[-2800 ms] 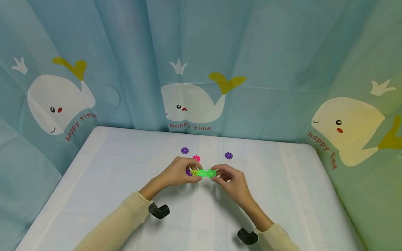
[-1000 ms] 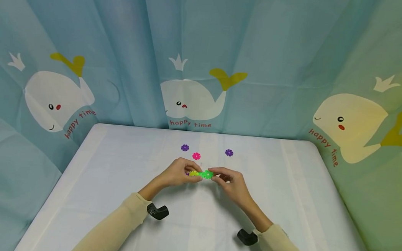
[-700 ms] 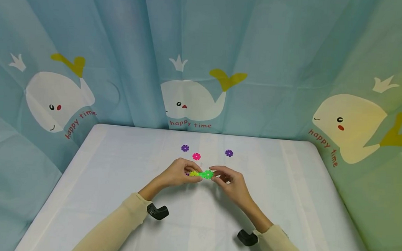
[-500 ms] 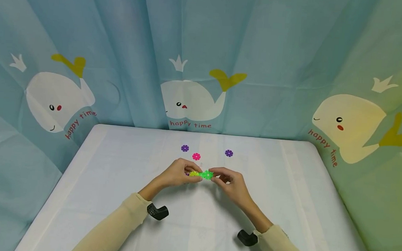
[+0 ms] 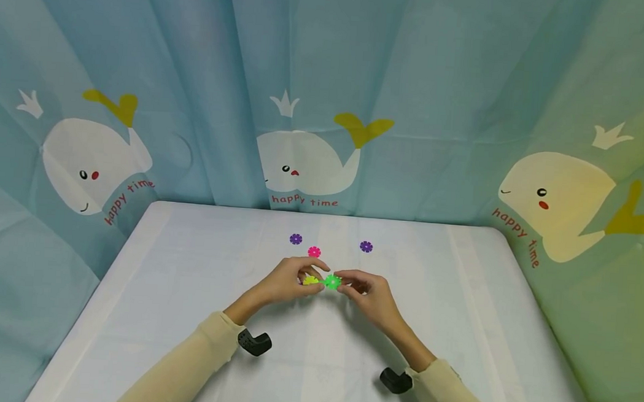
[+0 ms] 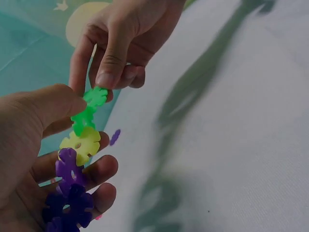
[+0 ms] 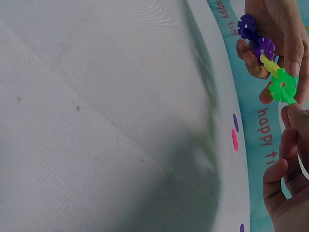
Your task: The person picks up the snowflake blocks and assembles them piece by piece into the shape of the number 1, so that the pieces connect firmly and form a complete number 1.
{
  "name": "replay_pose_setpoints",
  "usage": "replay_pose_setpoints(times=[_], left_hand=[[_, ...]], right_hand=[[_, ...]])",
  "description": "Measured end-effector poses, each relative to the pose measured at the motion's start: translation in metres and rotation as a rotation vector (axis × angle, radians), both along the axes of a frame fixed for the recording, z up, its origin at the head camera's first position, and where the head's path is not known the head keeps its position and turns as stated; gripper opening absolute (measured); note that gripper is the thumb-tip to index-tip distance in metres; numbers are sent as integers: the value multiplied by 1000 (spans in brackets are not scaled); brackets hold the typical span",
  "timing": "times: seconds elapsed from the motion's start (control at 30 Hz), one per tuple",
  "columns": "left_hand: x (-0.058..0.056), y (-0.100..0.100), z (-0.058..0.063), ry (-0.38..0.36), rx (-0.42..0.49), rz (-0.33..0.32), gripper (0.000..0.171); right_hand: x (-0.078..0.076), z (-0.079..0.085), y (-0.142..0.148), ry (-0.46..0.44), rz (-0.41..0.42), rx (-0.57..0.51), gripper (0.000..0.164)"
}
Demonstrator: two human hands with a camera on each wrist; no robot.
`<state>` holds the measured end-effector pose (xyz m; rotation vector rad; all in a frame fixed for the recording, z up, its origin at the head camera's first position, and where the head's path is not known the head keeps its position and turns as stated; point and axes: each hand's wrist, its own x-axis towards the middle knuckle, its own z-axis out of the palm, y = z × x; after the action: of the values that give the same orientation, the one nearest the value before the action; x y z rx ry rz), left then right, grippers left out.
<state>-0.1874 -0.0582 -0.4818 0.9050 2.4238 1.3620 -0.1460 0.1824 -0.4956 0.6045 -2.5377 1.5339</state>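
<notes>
A short chain of interlocking snowflake discs runs between my hands: a dark blue disc [image 6: 67,209], a purple disc [image 6: 71,167], a yellow disc [image 6: 82,144] and two green discs [image 6: 95,98]. My left hand [image 5: 288,280] holds the chain, thumb on the inner green disc, with other fingers behind the yellow and purple discs. At the far end, my right hand [image 5: 373,294] pinches the edge of the outer green disc [image 5: 332,281] between thumb and fingers. In the head view, the left fingers hide most of the purple and blue discs.
Beyond my hands, a pink disc [image 5: 314,251], a purple disc [image 5: 295,239] and another purple disc [image 5: 366,247] lie on the white table [image 5: 436,331]. A blue curtain [image 5: 438,110] with printed whales hangs around the back and sides.
Since the oldest frame, the green discs have drawn slightly left and the inner one shows less of its face. My left index finger has lifted a little just now. The loose discs stay put.
</notes>
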Motion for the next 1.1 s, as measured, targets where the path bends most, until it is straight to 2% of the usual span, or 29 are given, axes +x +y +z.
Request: replay_pose_setpoints(times=[0.17, 0.33, 0.67, 0.83, 1.1], left_hand=[[3, 2, -2, 83, -30, -6, 28], [4, 3, -4, 121, -56, 9, 28], [9, 7, -11, 205, -178, 74, 30], [12, 7, -13, 243, -198, 106, 29], [12, 1, -20, 281, -202, 106, 27]], right_hand=[[0, -3, 0, -16, -15, 1, 24], [0, -8, -1, -39, -20, -18, 23], [2, -17, -5, -90, -27, -45, 20], [3, -19, -7, -99, -27, -37, 20], [4, -21, -9, -97, 18, -32, 21]])
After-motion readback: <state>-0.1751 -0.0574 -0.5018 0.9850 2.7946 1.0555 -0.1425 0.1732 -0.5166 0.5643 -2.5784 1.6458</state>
